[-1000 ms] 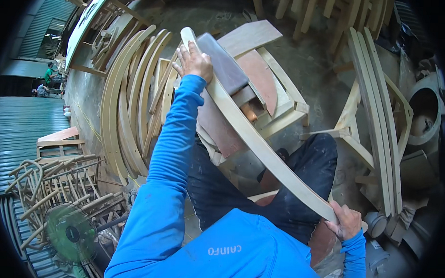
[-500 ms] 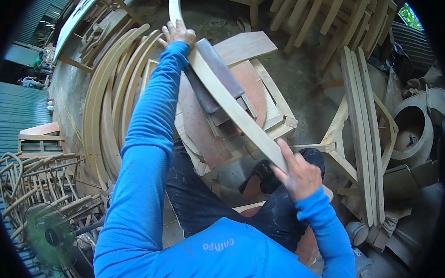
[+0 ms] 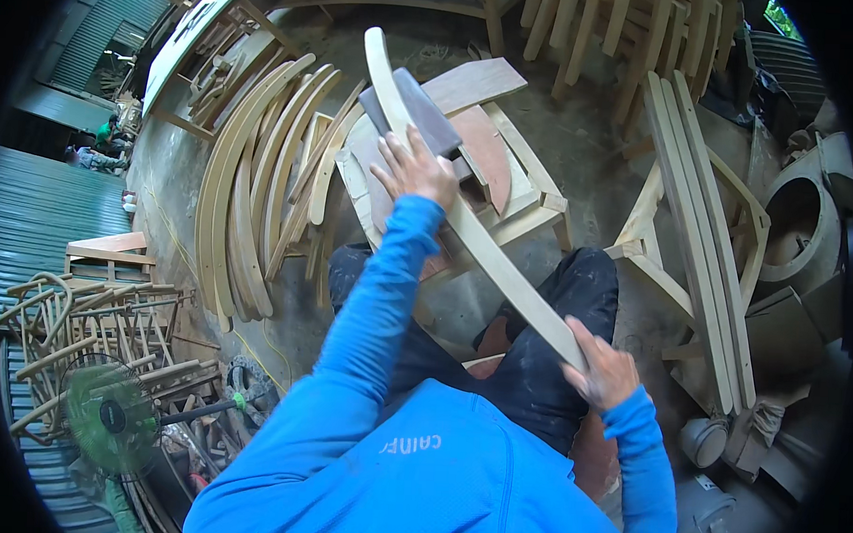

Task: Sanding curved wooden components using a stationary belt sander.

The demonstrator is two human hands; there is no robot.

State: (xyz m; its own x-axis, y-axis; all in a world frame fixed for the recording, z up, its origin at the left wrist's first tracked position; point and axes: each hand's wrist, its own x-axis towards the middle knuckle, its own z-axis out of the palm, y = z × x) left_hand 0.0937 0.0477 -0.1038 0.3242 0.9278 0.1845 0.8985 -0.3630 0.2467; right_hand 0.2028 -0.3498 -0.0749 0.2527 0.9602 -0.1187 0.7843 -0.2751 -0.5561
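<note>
A long, gently curved wooden strip (image 3: 511, 281) slants from the far middle down to my right knee. My left hand (image 3: 419, 170) is closed over its middle, fingers reaching past the left edge. My right hand (image 3: 603, 369) grips the near end, thumb on top. Beneath the far half of the strip are grey-covered blocks (image 3: 435, 116), and the strip seems to rest between or on them; the contact is partly hidden. The blocks sit on a low wooden stand with a reddish board (image 3: 486, 170) and a pale frame (image 3: 529, 153), in front of my bent legs.
Several curved wooden pieces (image 3: 225, 184) lean in a row on the left. Straight wooden bars (image 3: 695, 238) lie across a frame on the right. A fan (image 3: 111, 413) stands at lower left by stacked chair frames (image 3: 87, 316). A round grey machine housing (image 3: 795, 218) is far right.
My left hand has come from the far end of the strip to its middle. The strip has slid toward me and to the right, with my right hand lower on its near end.
</note>
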